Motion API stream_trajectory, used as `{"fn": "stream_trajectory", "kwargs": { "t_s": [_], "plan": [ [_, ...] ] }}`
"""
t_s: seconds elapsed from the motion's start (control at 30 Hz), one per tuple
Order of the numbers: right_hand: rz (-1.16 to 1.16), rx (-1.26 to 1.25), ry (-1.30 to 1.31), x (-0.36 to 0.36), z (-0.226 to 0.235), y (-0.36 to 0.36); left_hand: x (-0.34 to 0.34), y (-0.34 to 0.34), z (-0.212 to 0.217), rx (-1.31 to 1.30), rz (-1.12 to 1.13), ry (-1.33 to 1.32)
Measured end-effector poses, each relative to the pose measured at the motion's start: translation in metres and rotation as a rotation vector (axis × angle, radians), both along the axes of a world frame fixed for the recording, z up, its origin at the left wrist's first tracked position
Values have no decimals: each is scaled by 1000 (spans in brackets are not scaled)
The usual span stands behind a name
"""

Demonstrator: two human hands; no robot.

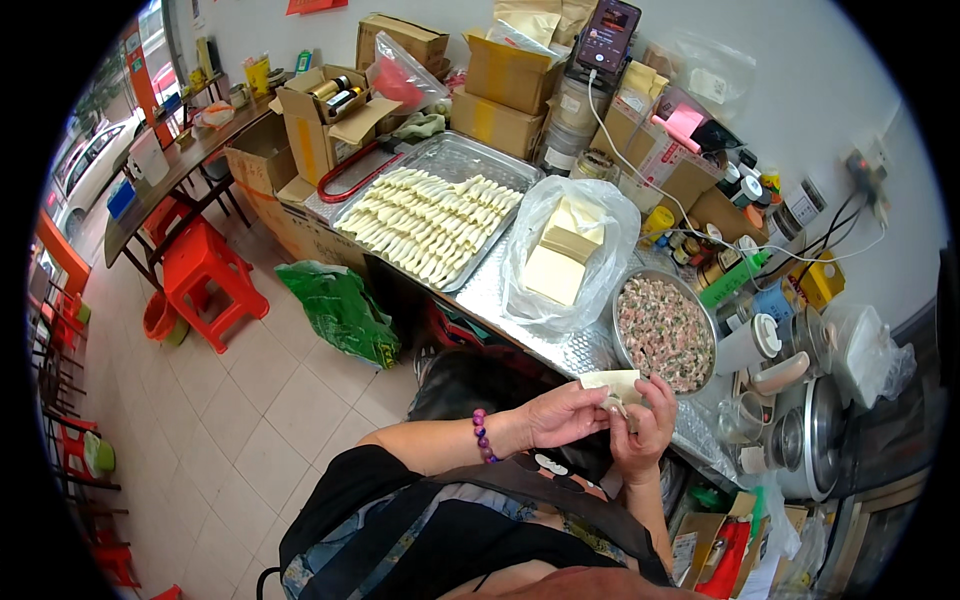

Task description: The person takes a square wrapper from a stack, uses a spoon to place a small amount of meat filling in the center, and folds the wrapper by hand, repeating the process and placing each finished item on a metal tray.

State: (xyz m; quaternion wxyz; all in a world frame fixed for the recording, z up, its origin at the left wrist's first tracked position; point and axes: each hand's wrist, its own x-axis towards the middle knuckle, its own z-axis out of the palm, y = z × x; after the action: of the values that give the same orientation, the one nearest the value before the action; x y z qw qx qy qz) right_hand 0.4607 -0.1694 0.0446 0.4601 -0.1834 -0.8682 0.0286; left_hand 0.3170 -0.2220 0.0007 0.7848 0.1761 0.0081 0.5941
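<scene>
A pale yellow dumpling wrapper (617,381) is held up between my two hands, just in front of the filling bowl. My left hand (562,414), with a purple bead bracelet at its wrist, pinches one side. The fingers of my right hand (646,428) are closed on the other side, and a small folded bit shows between the hands. Just beyond sits a round metal bowl (618,340) of minced meat filling (664,330) with green flecks. Stacked square wrappers (553,276) lie in a clear plastic bag (520,235). Rows of folded dumplings (430,222) cover much of a metal tray (490,152).
Cardboard boxes (500,125) and a phone (607,35) with a white cable line the back. Jars (745,190) and a lidded pot (825,440) crowd the right side. At left stand a red stool (208,285) and a green bag (340,310) on the tiled floor.
</scene>
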Motion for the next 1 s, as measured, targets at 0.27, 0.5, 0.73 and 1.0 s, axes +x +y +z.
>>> {"fn": "stream_trajectory", "kwargs": {
  "t_s": [0.27,0.5,0.73,1.0],
  "plan": [
    [-51,-65,35,-1,-4,-2,11,2,-14,-54,39,93],
    [-24,-296,172,-8,-7,-6,4,1,-9,-99,-18,62],
    [57,-256,8,1,2,2,2,-3,1,37,-4,138],
    [-33,-54,18,12,6,7,-1,3,-9,-128,2,41]
  ]
}}
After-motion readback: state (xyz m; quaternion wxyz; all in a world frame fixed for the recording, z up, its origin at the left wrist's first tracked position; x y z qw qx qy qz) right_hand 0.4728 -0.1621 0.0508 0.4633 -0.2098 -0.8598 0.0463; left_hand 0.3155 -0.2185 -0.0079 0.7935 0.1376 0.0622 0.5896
